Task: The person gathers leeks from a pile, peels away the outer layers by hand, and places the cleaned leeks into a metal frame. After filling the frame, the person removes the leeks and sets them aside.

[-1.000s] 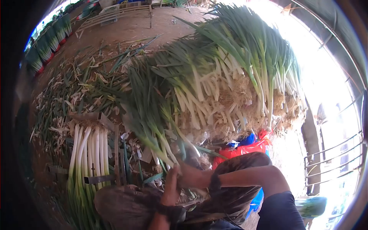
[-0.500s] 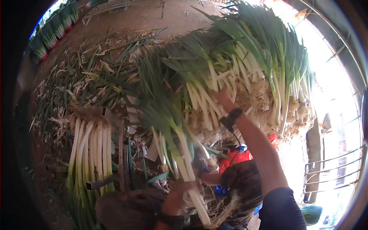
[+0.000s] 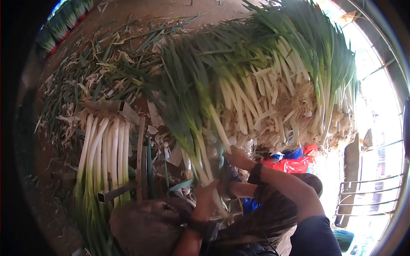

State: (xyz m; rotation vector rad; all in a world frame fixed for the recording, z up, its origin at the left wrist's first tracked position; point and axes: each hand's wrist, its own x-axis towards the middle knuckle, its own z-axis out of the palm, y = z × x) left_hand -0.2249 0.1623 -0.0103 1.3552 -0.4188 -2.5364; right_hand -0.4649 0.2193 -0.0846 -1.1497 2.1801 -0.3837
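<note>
My left hand [image 3: 206, 194], low in the middle, is closed around the pale stalks of leeks [image 3: 202, 160]. Their green tops lean up and to the left, and blurred roots hang below the fist. Just right of it, my right hand [image 3: 240, 158] grips the white lower end of another leek [image 3: 218, 124]. Its leaves lie alongside the held ones. A large pile of leeks [image 3: 252, 96], roots toward me, lies beyond my right hand. At left, several trimmed leeks [image 3: 106, 149] lie side by side in a metal frame [image 3: 139, 164], root ends against its far bar.
Stripped leaves [image 3: 100, 81] cover the ground at far left. A red plastic bag [image 3: 294, 164] lies beneath the pile's near edge. Tied leek bundles [image 3: 58, 30] stand in the far left corner. Metal railing [image 3: 371, 196] runs along the right side.
My right hand has come from the pile down and toward me, drawing a leek out with it. My left hand, still holding its leeks, has shifted slightly upward.
</note>
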